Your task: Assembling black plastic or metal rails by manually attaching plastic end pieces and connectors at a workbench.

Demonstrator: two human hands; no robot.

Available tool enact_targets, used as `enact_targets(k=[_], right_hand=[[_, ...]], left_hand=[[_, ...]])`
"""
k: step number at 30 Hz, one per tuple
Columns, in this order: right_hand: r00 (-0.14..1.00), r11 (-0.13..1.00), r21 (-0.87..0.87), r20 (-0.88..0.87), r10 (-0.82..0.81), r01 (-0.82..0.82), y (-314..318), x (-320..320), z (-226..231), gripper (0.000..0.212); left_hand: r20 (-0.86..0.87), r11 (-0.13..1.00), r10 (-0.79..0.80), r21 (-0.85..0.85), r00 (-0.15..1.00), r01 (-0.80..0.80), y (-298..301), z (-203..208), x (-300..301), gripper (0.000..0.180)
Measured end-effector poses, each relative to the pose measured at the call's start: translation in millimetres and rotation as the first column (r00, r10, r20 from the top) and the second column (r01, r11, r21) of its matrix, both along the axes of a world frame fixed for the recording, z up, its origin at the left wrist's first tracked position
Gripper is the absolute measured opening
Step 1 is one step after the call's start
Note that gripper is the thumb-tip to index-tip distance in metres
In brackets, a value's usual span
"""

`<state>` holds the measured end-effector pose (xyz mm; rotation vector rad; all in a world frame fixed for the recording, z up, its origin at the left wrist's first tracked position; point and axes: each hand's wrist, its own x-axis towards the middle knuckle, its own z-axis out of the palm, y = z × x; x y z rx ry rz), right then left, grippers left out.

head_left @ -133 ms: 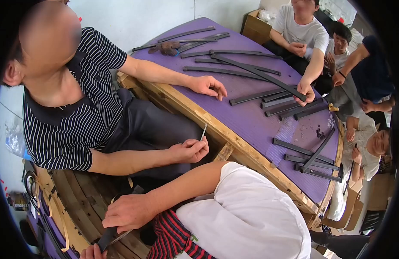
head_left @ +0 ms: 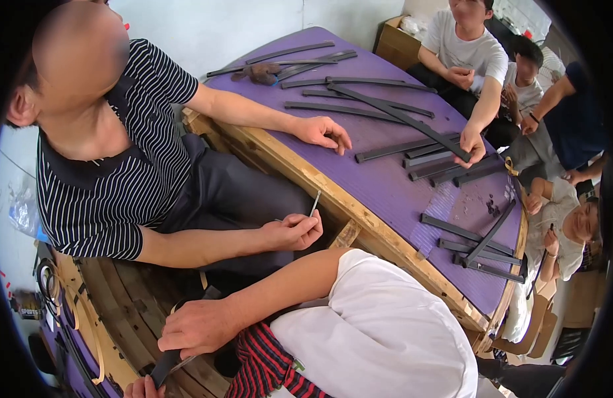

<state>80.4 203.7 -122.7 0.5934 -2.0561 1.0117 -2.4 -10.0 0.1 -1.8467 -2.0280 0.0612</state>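
My right hand [head_left: 199, 326] reaches in from the right and is closed over a black flat strip [head_left: 166, 366]. Fingertips of my left hand [head_left: 144, 387], cut off by the lower edge, pinch the strip's near end. A thin shiny piece [head_left: 184, 363] pokes out just below my right hand; its kind is hard to make out. Beyond that hand, a dark strap-like end [head_left: 212, 292] shows above the wooden slats. Red-and-black striped cloth [head_left: 266, 355] lies beside my right wrist.
A person in a striped shirt [head_left: 114, 179] sits opposite, holding a thin metal rod [head_left: 316, 202]. Several black strips [head_left: 379, 114] lie on the purple-topped table [head_left: 379, 192] with a wooden edge [head_left: 386, 245]. Another person's hand [head_left: 472, 147] grips one strip. More people sit at right.
The view has shifted very slightly. Beneath my right hand the thin shiny piece shows less of its length. Both my hands stay on the black strip.
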Motion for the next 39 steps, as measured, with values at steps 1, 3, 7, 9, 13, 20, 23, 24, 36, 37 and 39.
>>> enact_targets(k=[1, 3, 7, 9, 13, 20, 23, 24, 36, 37, 39], right_hand=[[1.000, 1.000, -0.007, -0.004, 0.009, -0.009, -2.4, -0.3, 0.2, 0.028], [1.000, 1.000, -0.004, 0.004, 0.021, -0.021, -7.0, -0.9, 0.6, 0.028], [0.999, 1.000, 0.003, 0.046, 0.024, -0.024, -6.8, 0.2, -0.4, 0.028], [0.997, 0.999, -0.001, 0.060, 0.041, -0.041, -9.6, -1.8, -2.0, 0.028], [0.993, 0.999, -0.008, 0.108, 0.048, -0.047, -10.9, -6.9, -3.4, 0.030], [0.996, 0.973, -0.232, -0.077, -0.036, 0.017, 2.7, -21.6, 1.6, 0.029], [0.998, 0.926, -0.377, 0.059, 0.011, 0.012, 9.5, -27.8, 12.6, 0.024], [0.997, 0.908, -0.419, 0.063, 0.051, -0.020, 6.7, -34.0, 13.8, 0.021], [0.803, 0.799, -0.483, 0.277, 0.527, -0.358, -82.4, -115.2, 35.1, 0.020], [0.751, 0.754, -0.525, 0.287, 0.595, -0.396, -93.1, -121.8, 31.8, 0.020], [0.671, 0.684, -0.606, 0.310, 0.674, -0.408, -115.1, -139.5, 24.6, 0.020]], left_hand=[[-0.003, 1.000, 0.005, 0.002, 1.000, -0.005, -3.6, -0.4, 0.6, 0.023], [0.008, 1.000, 0.017, -0.003, 1.000, -0.017, -8.6, 0.6, 2.6, 0.023], [0.011, 1.000, 0.028, -0.002, 1.000, -0.028, -9.5, -0.3, 5.5, 0.022], [0.016, 0.999, 0.048, 0.005, 0.999, -0.048, -13.1, 0.1, 7.0, 0.022], [0.026, 0.990, 0.142, 0.010, 0.990, -0.142, -27.1, -1.4, 11.7, 0.022], [-0.041, 0.939, 0.330, 0.113, 0.943, -0.324, -47.4, 5.9, 27.7, 0.020], [-0.066, 0.888, 0.432, 0.207, 0.900, -0.411, -62.5, 8.1, 34.8, 0.020], [-0.093, 0.863, 0.481, 0.225, 0.872, -0.452, -70.2, 9.0, 36.5, 0.021], [0.182, 0.385, 0.852, 0.420, 0.492, -0.822, -170.8, -29.8, 19.2, 0.026], [0.210, 0.335, 0.869, 0.416, 0.448, -0.845, -178.3, -38.6, 24.0, 0.026], [0.246, 0.277, 0.884, 0.410, 0.398, -0.869, -193.8, -49.8, 26.8, 0.025]])
